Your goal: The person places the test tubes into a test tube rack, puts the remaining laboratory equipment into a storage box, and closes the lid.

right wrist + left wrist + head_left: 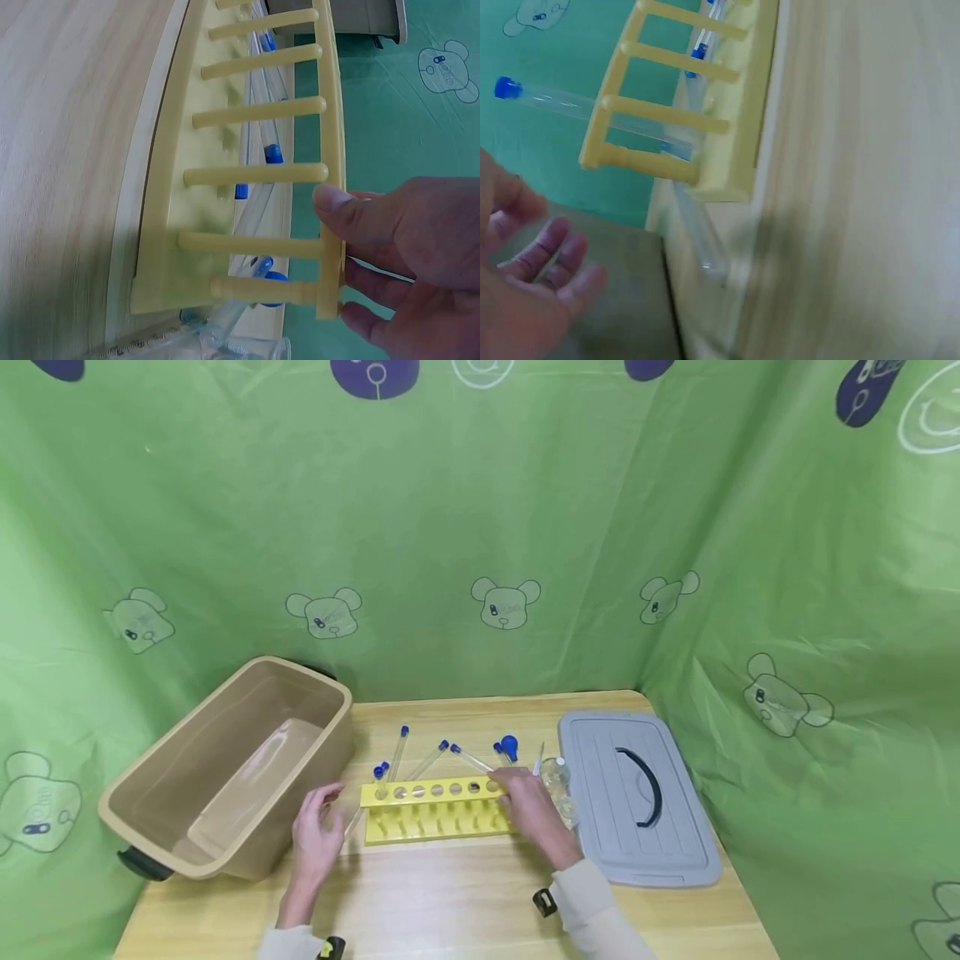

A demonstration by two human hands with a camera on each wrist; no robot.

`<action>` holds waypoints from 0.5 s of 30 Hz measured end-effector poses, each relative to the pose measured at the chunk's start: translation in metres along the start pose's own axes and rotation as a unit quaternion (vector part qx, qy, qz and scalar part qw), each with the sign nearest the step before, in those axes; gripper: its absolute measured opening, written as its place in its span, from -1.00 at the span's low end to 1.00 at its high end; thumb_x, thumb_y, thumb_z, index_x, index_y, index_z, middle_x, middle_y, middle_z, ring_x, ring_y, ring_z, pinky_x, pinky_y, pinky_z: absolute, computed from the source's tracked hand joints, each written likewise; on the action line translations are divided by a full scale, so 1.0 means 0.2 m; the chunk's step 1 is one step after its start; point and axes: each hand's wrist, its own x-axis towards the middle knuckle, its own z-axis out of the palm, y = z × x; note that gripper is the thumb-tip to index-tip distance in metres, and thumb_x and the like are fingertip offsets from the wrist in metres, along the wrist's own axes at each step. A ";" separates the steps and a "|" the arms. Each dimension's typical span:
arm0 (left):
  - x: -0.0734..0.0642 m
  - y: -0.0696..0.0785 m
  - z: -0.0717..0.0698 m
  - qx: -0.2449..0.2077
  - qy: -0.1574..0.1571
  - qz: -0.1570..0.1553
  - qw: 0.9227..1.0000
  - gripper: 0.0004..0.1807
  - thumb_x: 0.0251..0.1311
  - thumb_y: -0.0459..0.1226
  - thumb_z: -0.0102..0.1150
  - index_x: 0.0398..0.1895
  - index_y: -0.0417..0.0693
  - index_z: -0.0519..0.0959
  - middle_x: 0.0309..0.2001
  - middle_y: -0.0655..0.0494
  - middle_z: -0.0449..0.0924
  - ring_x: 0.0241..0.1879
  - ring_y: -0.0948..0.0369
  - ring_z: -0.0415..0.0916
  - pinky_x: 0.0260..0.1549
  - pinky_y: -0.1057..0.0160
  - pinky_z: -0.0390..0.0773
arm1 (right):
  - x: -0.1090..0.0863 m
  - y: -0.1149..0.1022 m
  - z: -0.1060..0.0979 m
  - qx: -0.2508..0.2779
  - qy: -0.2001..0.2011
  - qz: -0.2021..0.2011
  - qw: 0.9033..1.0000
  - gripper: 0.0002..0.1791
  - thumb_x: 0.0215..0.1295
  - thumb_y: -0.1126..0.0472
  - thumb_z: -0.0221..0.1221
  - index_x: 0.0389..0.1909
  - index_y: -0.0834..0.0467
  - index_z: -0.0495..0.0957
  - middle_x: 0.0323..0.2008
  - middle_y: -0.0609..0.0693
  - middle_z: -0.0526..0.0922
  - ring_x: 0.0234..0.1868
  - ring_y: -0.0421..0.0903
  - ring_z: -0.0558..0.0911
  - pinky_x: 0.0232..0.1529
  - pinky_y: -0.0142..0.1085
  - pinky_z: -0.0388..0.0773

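A yellow test tube rack (442,838) stands on the wooden table with its row of round holes on top. My right hand (532,810) pinches its top bar at the right end, with the thumb (334,201) on the near side and the fingers behind. One blue-capped test tube (562,103) stands in the hole at the left end. Left of that end, my left hand (317,839) is held with loosely bent fingers and nothing in it. Below it, another clear tube (701,232) lies on the table, sticking out past the rack's left end.
Behind the rack lie several blue-capped tubes (429,759) and a blue rubber bulb (510,747). Clear glassware (555,774) stands by the rack's right end. A tan bin (341,739) is at the left, and a grey lid (607,802) with a black handle lies at the right.
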 end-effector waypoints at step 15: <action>0.03 -0.12 0.11 0.151 -0.096 -0.078 0.981 -0.58 0.14 -0.52 0.32 0.11 -0.43 0.57 0.01 -0.35 0.59 0.01 -0.24 0.57 0.05 -0.21 0.63 | -0.02 0.06 -0.01 0.054 0.026 0.032 0.998 -0.52 0.02 0.53 0.45 0.04 0.32 0.68 0.05 0.21 0.66 0.08 0.17 0.64 0.10 -0.08 0.69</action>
